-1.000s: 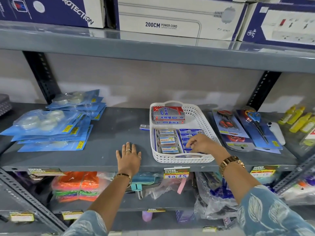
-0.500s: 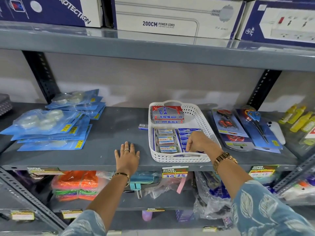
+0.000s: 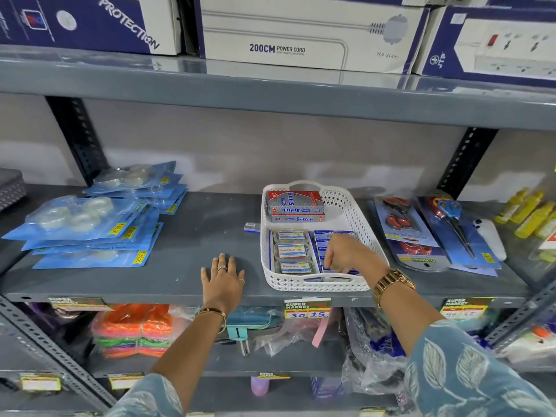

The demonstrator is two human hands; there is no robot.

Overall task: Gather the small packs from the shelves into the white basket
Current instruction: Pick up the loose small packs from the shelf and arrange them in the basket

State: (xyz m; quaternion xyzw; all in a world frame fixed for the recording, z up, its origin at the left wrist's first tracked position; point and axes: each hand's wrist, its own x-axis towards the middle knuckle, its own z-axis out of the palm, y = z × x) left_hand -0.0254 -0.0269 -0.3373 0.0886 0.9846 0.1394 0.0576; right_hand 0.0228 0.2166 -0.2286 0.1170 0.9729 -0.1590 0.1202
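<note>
- I take the white basket (image 3: 365,233) as my landmark; it sits on the grey middle shelf (image 3: 192,236), near that shelf's front edge.
- My right hand (image 3: 346,254) is inside the basket, over its front right part. The fingers are curled down onto the blue small packs (image 3: 323,236) lying there; I cannot tell whether they actually pinch one.
- My left hand (image 3: 224,278) lies flat on the shelf just left of the basket, fingers straight and spread, holding nothing.
- Inside the basket, at the back, two red-and-silver Softek boxes (image 3: 294,206) are stacked.
- In the basket's front left part, three clear packs with orange labels (image 3: 291,251) lie in a row from back to front, just beside the right hand.
- One small blue pack (image 3: 252,227) lies on the shelf outside the basket, touching or nearly touching its left wall.
- Well left of the basket are piles of blue carded tape rolls (image 3: 90,230).
- Right of the basket lie carded scissors (image 3: 403,224), and beyond them yellow bottles (image 3: 529,215).
- Above the basket, on the upper shelf, stands a box marked 200CM POWER CORD (image 3: 301,40).
- Below the basket's front edge hangs a price tag reading 30 and 15 (image 3: 307,310).
</note>
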